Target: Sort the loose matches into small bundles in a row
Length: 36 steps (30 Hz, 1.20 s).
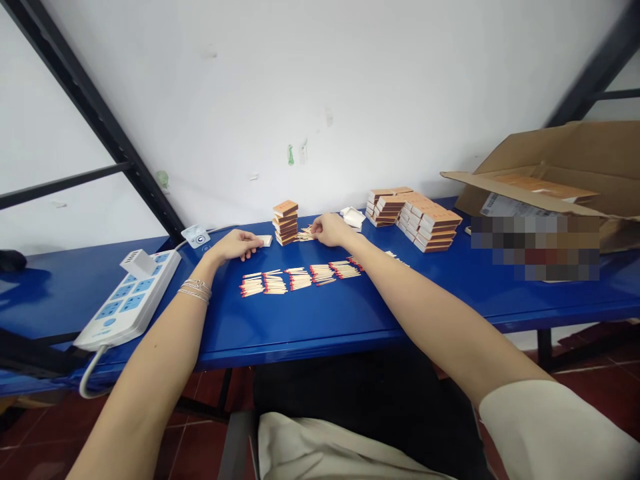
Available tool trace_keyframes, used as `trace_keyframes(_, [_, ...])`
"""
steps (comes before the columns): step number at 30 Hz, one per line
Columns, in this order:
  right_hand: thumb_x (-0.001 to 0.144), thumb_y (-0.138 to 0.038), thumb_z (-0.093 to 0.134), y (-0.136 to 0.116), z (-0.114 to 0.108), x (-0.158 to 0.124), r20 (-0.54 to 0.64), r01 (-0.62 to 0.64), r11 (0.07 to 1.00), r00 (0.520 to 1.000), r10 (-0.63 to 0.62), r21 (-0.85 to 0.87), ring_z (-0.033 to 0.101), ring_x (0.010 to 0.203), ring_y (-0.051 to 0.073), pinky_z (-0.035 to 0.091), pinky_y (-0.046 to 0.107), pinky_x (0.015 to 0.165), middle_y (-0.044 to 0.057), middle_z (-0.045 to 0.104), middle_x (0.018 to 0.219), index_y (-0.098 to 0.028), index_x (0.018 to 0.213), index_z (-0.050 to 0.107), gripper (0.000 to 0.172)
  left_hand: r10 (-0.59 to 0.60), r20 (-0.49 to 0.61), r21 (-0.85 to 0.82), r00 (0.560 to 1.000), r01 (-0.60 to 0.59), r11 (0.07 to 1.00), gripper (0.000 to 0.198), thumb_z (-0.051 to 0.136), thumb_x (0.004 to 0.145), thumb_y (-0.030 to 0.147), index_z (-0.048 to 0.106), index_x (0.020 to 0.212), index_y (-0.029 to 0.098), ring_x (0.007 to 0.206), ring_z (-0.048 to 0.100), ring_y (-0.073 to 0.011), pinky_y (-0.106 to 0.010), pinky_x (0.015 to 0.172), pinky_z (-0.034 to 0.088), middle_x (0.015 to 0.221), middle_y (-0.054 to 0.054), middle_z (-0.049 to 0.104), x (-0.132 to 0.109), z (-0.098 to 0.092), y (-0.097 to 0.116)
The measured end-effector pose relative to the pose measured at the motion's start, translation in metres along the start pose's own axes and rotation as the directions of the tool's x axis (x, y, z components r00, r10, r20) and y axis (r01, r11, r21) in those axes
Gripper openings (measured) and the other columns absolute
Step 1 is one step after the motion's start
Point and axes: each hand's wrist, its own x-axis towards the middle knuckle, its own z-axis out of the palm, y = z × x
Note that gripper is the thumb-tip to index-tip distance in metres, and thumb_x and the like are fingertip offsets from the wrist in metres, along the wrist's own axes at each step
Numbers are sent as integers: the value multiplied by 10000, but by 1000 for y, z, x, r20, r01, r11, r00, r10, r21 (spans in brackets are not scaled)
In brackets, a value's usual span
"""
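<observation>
My left hand (235,245) pinches the near end of a small white matchbox tray (267,240) on the blue table. Just right of that tray stands a stack of matchboxes (286,223) with brown tops. My right hand (332,230) is closed at a loose pile of matches (304,235) beside the stack, its fingertips on the match ends. Nearer to me, red-tipped matches (301,279) lie in several small groups in a row. The right forearm covers part of this row.
Behind my right hand lie white paper pieces (353,218). Large stacks of matchboxes (429,220) stand to the right, before an open cardboard box (565,160). A white power strip (131,300) with a plugged-in adapter lies at the left. A wall rises behind the table (310,327).
</observation>
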Motion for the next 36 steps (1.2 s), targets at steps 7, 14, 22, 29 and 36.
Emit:
trace_keyframes(7, [756,-163,622,3,-1,2,-131,15,995,991,-2,100,657,789,166,469,238,742,84,746,890,-134,888,749,186,2,-6,3,1000,-2,1000,297,758,696,425,653,709,147,465,489,-88,-221,425,375,556,15,553,-1,0,0])
trace_keyframes(14, [787,-159,611,4,-9,3,-263,-8,985,963,54,173,659,848,173,465,262,818,59,741,872,-141,1027,716,263,6,1,15,1000,-6,1000,297,753,699,423,658,714,142,454,476,-86,-221,421,374,549,9,550,1,-1,-2])
trace_keyframes(22, [685,-163,691,-10,-31,-17,72,21,922,996,-53,386,630,649,144,482,252,658,53,720,749,-140,813,702,130,-9,4,21,1000,8,1000,279,741,712,403,631,687,148,442,471,-81,-223,432,384,548,13,553,0,-1,-1])
trace_keyframes(29, [626,-178,736,-5,-22,-18,397,-21,967,914,-85,255,599,629,123,454,223,599,23,706,698,-151,687,710,72,0,5,22,1000,0,1000,288,738,716,416,639,691,147,445,468,-83,-222,430,379,540,13,549,1,-1,-2])
trace_keyframes(36, [649,-138,712,-9,-29,-18,491,-16,981,867,-82,193,612,633,136,460,234,583,38,721,737,-144,821,752,176,0,6,23,1000,-1,1000,300,743,711,428,653,718,143,453,470,-86,-218,425,375,550,14,545,2,-1,-3])
